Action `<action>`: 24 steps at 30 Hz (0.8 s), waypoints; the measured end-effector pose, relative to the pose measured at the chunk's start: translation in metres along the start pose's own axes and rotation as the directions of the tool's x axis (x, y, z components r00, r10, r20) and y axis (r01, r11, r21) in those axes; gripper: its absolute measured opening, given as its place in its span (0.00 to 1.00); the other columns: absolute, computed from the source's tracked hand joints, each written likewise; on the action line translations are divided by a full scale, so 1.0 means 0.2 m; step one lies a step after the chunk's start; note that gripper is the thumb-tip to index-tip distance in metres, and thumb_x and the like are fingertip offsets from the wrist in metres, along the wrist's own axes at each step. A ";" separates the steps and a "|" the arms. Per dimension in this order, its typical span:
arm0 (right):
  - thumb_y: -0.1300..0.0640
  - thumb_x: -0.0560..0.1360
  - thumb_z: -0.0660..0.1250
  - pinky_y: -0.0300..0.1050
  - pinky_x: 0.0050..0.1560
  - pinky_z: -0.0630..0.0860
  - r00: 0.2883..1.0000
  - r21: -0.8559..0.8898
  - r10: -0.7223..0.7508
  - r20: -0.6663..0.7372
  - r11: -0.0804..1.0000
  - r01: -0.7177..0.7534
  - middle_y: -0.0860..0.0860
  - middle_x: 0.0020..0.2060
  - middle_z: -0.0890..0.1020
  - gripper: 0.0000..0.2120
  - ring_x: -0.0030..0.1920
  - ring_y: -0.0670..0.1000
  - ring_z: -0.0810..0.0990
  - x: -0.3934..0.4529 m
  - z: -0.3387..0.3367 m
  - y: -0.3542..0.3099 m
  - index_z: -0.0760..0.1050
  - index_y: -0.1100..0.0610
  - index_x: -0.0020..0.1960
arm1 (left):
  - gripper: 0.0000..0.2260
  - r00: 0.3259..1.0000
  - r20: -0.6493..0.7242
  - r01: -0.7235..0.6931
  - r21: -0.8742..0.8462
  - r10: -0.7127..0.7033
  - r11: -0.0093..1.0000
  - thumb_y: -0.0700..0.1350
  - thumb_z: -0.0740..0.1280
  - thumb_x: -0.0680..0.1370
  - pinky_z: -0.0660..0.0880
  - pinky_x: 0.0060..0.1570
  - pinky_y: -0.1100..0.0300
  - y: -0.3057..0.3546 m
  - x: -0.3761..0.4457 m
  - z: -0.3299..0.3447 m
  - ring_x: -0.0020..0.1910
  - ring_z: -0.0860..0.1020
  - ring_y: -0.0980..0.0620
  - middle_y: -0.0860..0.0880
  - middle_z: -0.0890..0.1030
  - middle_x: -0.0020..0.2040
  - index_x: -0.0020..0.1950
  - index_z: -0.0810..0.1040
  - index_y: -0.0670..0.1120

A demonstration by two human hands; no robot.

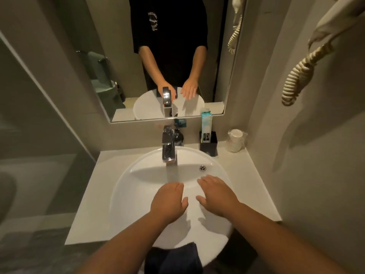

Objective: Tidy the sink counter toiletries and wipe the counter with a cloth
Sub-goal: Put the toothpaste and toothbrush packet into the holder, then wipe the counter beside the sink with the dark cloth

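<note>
Both my hands hover palm-down over the white sink basin (126, 196). My left hand (169, 201) is under the stream of water running from the chrome tap (168, 147); its fingers are loosely together and hold nothing. My right hand (217, 194) is spread beside it, empty. A dark blue cloth (177, 258) hangs over the basin's front rim below my arms. At the back of the pale counter (250, 180) stand a black holder (208, 144) with a tall teal toothpaste box (206, 123), a dark pump bottle (178, 137) behind the tap, and wrapped cups (235, 140).
A wall mirror (79, 62) above the counter reflects my arms and the basin. A coiled cord (298, 76) hangs on the right wall. A glass shower screen and a tub lie to the left.
</note>
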State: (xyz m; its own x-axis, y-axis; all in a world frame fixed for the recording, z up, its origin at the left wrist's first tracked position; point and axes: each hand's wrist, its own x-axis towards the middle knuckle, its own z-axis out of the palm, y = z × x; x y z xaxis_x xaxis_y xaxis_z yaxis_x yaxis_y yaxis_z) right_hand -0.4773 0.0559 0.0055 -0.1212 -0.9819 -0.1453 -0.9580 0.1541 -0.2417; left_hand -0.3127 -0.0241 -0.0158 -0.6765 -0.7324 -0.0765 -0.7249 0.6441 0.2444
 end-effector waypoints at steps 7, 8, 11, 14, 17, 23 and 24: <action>0.42 0.77 0.61 0.51 0.74 0.56 0.994 0.079 0.000 0.114 0.997 -0.009 0.50 0.76 0.62 0.30 0.75 0.53 0.60 -0.34 0.17 -0.35 0.58 0.50 0.75 | 0.23 0.996 0.065 0.054 -0.023 -0.053 0.998 0.55 0.59 0.79 0.65 0.69 0.53 -0.16 -0.54 -0.04 0.68 0.71 0.47 0.47 0.73 0.70 0.72 0.67 0.48; 0.42 0.77 0.62 0.51 0.74 0.56 0.989 0.093 -0.012 0.147 0.996 -0.002 0.49 0.76 0.62 0.30 0.75 0.53 0.59 -0.39 0.19 -0.38 0.57 0.49 0.75 | 0.23 0.995 0.088 0.057 -0.031 -0.055 0.998 0.55 0.59 0.79 0.65 0.69 0.52 -0.18 -0.61 -0.04 0.68 0.70 0.47 0.47 0.72 0.71 0.72 0.67 0.48; 0.40 0.75 0.63 0.51 0.74 0.57 0.971 0.103 -0.052 0.232 0.994 0.029 0.49 0.76 0.62 0.33 0.75 0.53 0.61 -0.49 0.24 -0.43 0.56 0.48 0.75 | 0.20 0.991 0.131 0.020 -0.066 -0.012 0.998 0.54 0.59 0.79 0.68 0.65 0.53 -0.21 -0.77 -0.04 0.64 0.72 0.46 0.46 0.75 0.67 0.68 0.70 0.47; 0.37 0.71 0.66 0.53 0.71 0.63 0.943 0.122 -0.072 0.325 0.992 0.034 0.51 0.73 0.67 0.37 0.70 0.54 0.67 -0.54 0.26 -0.46 0.58 0.50 0.74 | 0.21 0.982 0.184 -0.001 -0.140 0.027 0.990 0.55 0.61 0.78 0.69 0.63 0.53 -0.19 -0.85 -0.01 0.63 0.74 0.47 0.46 0.76 0.65 0.68 0.70 0.47; 0.36 0.69 0.68 0.52 0.67 0.66 0.918 0.054 -0.103 0.384 0.995 0.089 0.53 0.67 0.73 0.36 0.64 0.54 0.72 -0.53 0.28 -0.45 0.62 0.51 0.71 | 0.21 0.964 0.235 -0.097 -0.128 0.126 0.987 0.61 0.63 0.75 0.71 0.57 0.54 -0.15 -0.84 0.03 0.56 0.76 0.47 0.47 0.78 0.58 0.62 0.72 0.48; 0.42 0.71 0.68 0.52 0.65 0.67 0.903 0.042 -0.127 0.410 0.992 0.120 0.50 0.62 0.78 0.26 0.59 0.52 0.75 -0.51 0.35 -0.37 0.69 0.47 0.66 | 0.23 0.928 0.342 -0.154 -0.003 0.146 0.988 0.62 0.69 0.70 0.75 0.51 0.51 -0.10 -0.74 0.14 0.51 0.77 0.47 0.48 0.79 0.54 0.58 0.72 0.49; 0.42 0.71 0.68 0.51 0.64 0.69 0.916 0.041 -0.137 0.376 0.991 0.131 0.50 0.60 0.79 0.25 0.58 0.52 0.76 -0.52 0.36 -0.37 0.70 0.48 0.65 | 0.22 0.930 0.337 -0.159 0.015 0.145 0.987 0.60 0.69 0.71 0.77 0.51 0.50 -0.11 -0.75 0.16 0.51 0.78 0.46 0.48 0.80 0.55 0.58 0.73 0.49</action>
State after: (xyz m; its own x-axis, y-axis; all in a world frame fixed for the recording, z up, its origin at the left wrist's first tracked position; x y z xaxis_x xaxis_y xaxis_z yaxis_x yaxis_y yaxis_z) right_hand -0.3758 0.1541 -0.0301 0.1176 -0.8794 -0.4614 -0.9542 0.0286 -0.2977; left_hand -0.2001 0.0787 -0.0402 -0.7780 -0.5138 -0.3614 -0.6099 0.7557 0.2386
